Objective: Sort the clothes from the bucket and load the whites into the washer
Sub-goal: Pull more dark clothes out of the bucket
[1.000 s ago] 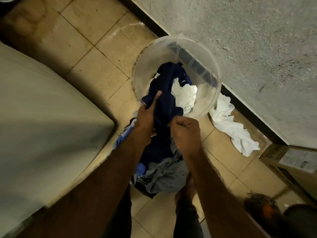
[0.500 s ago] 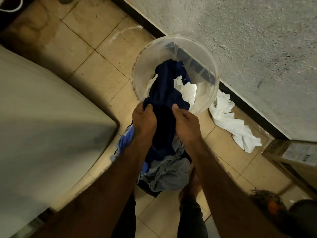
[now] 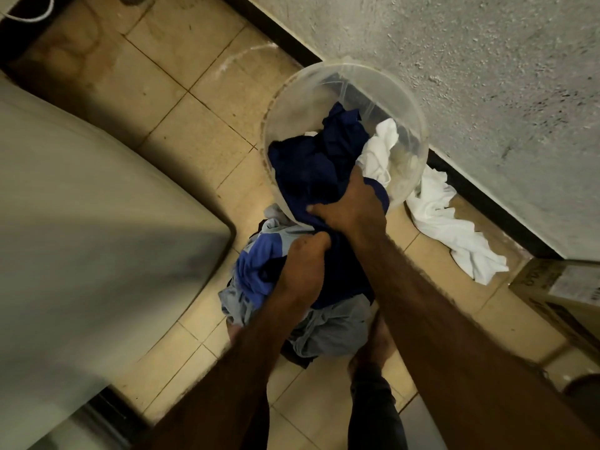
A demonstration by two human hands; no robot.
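Both arms reach down and forward. The right hand (image 3: pixel 352 211) clamps a fistful of the navy garment (image 3: pixel 308 170) at the near rim of the bucket (image 3: pixel 292 102). The left hand (image 3: pixel 305 264), fingers curled under, grips the same cloth lower down. The garment is soft and crumpled, lying half inside the round, clear plastic bucket beside a white cloth (image 3: pixel 380 147). Grey and blue clothes (image 3: pixel 328 326) lie heaped on the tiles below.
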